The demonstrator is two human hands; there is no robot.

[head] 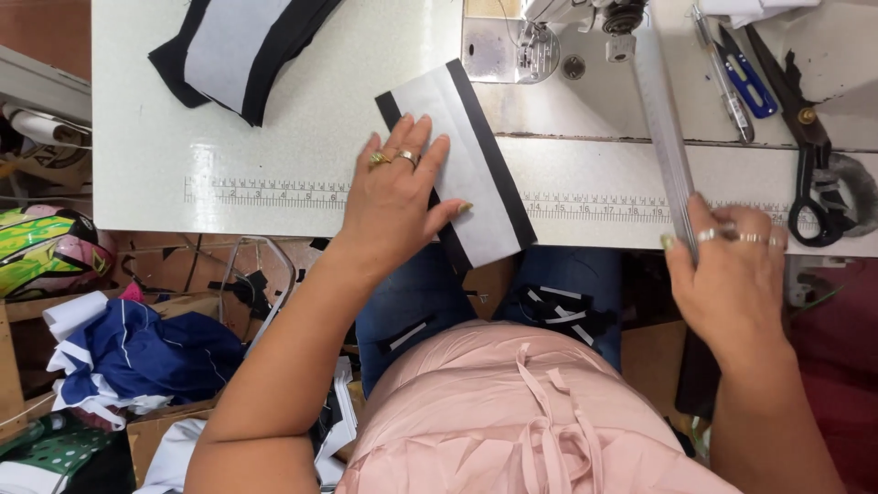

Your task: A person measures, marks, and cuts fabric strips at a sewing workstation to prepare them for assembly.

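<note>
A grey fabric strip with 2 black edges is lying slanted on the white sewing table, its lower end overhanging the front edge. The left hand is pressing flat on it, fingers spread wide. The right hand is gripping the near end of a long metal ruler, which is reaching up toward the sewing machine. Black scissors and blue thread snips are lying right of the ruler. More black-and-grey fabric is sitting at the far left.
</note>
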